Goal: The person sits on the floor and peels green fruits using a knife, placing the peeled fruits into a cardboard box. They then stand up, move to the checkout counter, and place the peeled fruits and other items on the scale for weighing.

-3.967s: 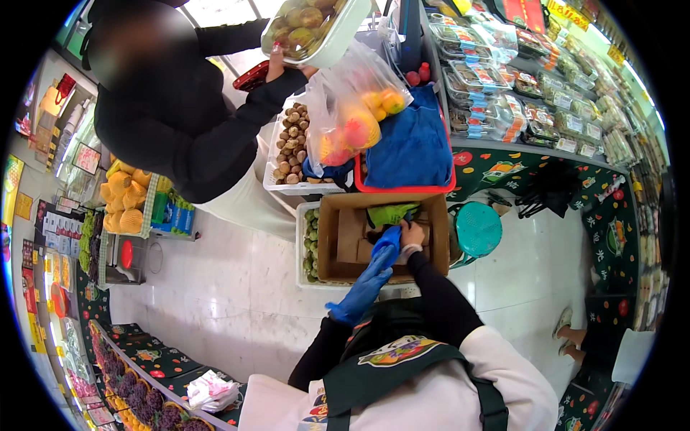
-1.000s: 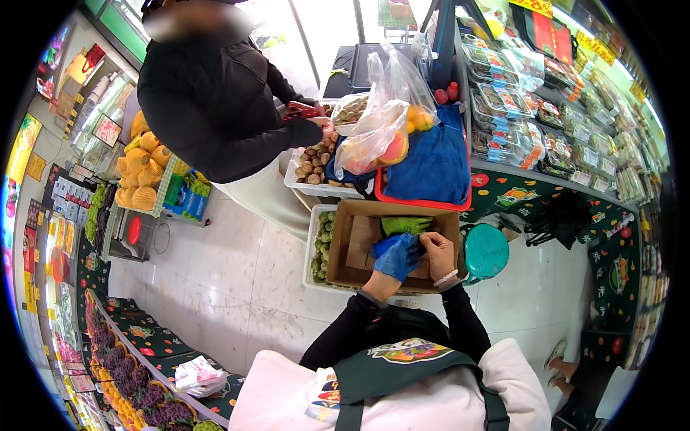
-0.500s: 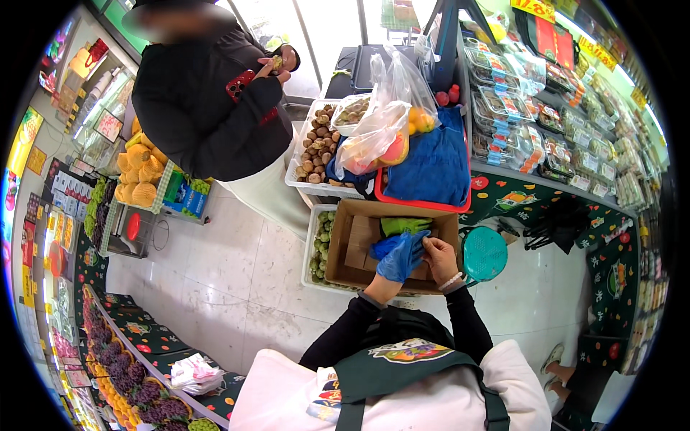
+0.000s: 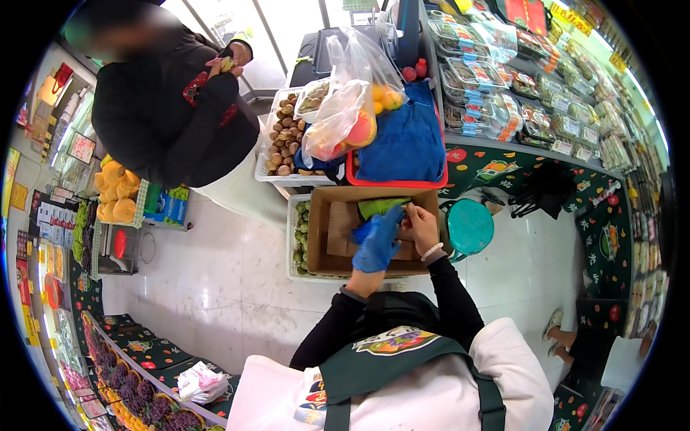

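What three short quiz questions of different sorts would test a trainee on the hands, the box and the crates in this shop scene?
1. True or false: the left hand wears a blue glove.
2. Multiple choice: both hands are over A) the red tray B) the cardboard box C) the teal stool.
3. Fill in: the white crate beside the standing person holds round ____ fruit.

Key: 1 true. 2 B; the bare right hand meets the left hand at a green item there. 3 brown.
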The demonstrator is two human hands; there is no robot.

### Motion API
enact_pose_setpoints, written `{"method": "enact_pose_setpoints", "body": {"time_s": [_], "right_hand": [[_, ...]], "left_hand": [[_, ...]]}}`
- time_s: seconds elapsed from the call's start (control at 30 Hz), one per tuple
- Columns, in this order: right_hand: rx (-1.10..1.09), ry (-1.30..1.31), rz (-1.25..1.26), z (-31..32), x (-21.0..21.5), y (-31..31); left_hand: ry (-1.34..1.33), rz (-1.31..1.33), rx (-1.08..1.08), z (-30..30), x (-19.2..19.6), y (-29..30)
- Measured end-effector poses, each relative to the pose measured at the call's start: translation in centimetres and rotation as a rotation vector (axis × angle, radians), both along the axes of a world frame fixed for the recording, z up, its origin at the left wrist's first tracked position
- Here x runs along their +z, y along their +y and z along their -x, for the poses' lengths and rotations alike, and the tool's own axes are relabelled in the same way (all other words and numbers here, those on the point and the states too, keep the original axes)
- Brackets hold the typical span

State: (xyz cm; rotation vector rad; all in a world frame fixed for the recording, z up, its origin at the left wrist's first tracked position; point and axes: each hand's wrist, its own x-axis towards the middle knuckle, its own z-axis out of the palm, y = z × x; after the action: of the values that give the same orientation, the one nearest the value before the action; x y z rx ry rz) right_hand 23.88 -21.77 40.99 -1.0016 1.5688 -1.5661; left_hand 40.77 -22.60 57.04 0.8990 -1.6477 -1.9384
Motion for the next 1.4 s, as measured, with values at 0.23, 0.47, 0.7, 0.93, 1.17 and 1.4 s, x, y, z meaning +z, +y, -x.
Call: {"method": "enact_pose_setpoints", "body": {"time_s": [0.23, 0.47, 0.7, 0.93, 1.17, 1.4], "right_hand": [[0.078, -0.404, -0.090, -3.3, 0.1, 1.1], [-0.223, 0.371, 0.031, -4.4, -1.2, 0.1], [-0.431, 0.500, 0.116, -2.2, 1.4, -0.3], [0.270, -0.668, -0.175, -4.0, 9.3, 2.3], [0.174, -0.528, -0.168, -5.7, 8.0, 3.2], [0.114, 0.141, -0.188, -6.5, 10.4, 3.1]], "left_hand": [[0.301, -0.013, 0.058, -1.1, -0.8, -0.6], [0.200, 0.243, 0.044, -0.1, -2.7, -0.2], [0.650, -0.570, 0.114, 0.0, -1.1, 0.1], [0.796, -0.586, 0.186, -1.6, 1.2, -1.3], [0.520, -0.113, 0.168, -0.5, -0.3, -0.8], [0.535, -0.104, 0.240, 1.1, -3.1, 0.0]]}}
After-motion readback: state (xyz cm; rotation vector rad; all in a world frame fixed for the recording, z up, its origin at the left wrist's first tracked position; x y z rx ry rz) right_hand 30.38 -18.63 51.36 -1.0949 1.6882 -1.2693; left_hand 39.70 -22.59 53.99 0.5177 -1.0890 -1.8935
